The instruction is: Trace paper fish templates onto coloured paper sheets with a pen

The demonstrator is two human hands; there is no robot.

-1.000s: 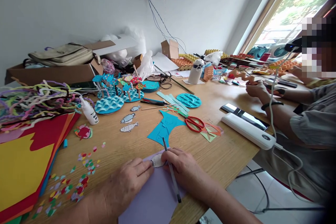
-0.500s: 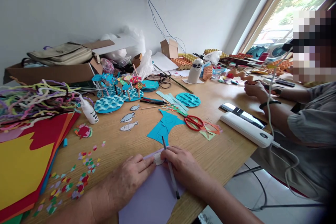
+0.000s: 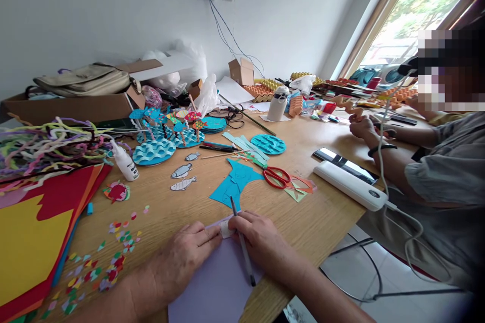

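A sheet of purple paper (image 3: 214, 280) lies at the table's front edge. My left hand (image 3: 185, 255) rests flat on it, fingers stretched toward a small white paper piece (image 3: 226, 229) near the sheet's top edge. My right hand (image 3: 257, 239) has its thumb and fingertips at the other side of that piece. A pen (image 3: 245, 257) is held in the right hand, slanting across the fingers, with its dark end low over the purple sheet. Just beyond the hands lies a cut blue paper (image 3: 231, 186) with drawn outlines.
Red-handled scissors (image 3: 276, 177) lie beyond my right hand, near a white power bank (image 3: 350, 186). Paper fish (image 3: 183, 183), a glue bottle (image 3: 126, 161), coloured scraps (image 3: 119, 262) and coloured sheets (image 3: 30, 247) spread leftward. Another person's hand (image 3: 361, 128) works at the right.
The whole view has shifted slightly, so things appear a little farther left. Both hands and the pen keep nearly the same position on the purple paper.
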